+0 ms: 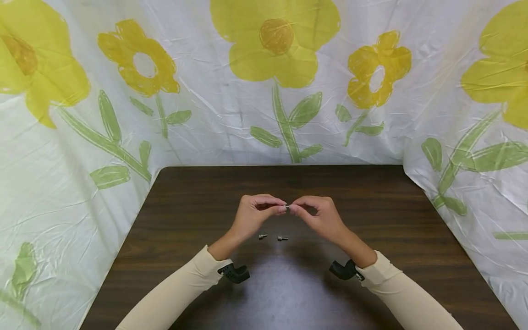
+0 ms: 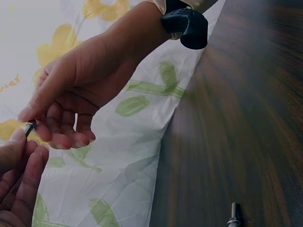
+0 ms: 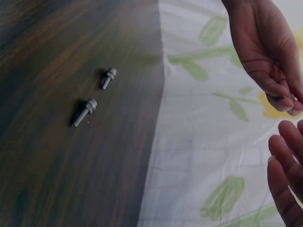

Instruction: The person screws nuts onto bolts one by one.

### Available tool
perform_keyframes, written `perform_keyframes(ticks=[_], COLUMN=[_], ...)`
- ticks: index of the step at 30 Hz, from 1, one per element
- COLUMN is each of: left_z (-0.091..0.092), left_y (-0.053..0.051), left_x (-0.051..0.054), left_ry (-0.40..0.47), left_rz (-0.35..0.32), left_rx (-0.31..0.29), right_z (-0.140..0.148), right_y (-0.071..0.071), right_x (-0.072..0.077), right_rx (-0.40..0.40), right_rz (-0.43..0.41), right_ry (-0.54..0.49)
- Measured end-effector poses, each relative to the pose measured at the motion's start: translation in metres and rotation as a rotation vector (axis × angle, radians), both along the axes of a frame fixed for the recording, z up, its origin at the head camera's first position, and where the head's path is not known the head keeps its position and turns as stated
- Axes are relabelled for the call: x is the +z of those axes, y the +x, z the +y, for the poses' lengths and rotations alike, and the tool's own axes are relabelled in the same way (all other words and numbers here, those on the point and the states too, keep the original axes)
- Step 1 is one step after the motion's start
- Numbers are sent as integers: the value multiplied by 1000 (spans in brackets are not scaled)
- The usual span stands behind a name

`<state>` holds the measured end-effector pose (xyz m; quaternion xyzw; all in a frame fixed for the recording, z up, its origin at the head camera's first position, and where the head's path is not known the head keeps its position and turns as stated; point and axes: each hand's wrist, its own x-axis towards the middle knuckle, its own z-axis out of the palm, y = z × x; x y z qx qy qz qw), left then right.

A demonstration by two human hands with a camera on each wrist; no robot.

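Note:
Above the table, the fingertips of the left hand (image 1: pixel 252 213) and the right hand (image 1: pixel 319 213) meet around a small metal bolt (image 1: pixel 288 206). In the left wrist view the bolt (image 2: pixel 30 129) shows between them: the left hand (image 2: pixel 19 175) pinches its lower end, the right hand (image 2: pixel 80 90) its upper end. Fingers hide much of it. Two more bolts lie on the table below the hands, a left one (image 1: pixel 262 236) and a right one (image 1: pixel 283 238). Each carries a nut or washer near its head, as the right wrist view suggests.
The dark wood-grain table (image 1: pixel 198 183) has a white curtain (image 1: pixel 198 137) with yellow flowers around its back and sides. A black camera mount (image 1: pixel 236 273) sits on the left wrist, another mount (image 1: pixel 343 270) on the right.

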<state>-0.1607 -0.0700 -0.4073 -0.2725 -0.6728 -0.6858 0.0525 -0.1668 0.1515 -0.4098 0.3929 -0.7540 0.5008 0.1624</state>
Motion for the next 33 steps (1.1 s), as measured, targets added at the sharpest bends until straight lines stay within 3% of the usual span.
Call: perform_keyframes(ticks=[7,14,22,28,33], left_z=[2,-1,-1,0,0], left_y=[0,-2,-1,1,2], left_x=[1,-1,-1,1,0], left_ry=[-19,-9,4,0,-3], left_rz=[0,22,27,31,23], left_rx=[29,24,3,10,15], right_z=[-1,0,1,1,-1], right_y=[1,1,0,0,1], right_x=[1,1,-1,-1,0], right_rx=[-53,-50,-11,8,-30], right_rz=[-57,14,17,-12,-60], right_ry=[-6,-18,-34,-13,9])
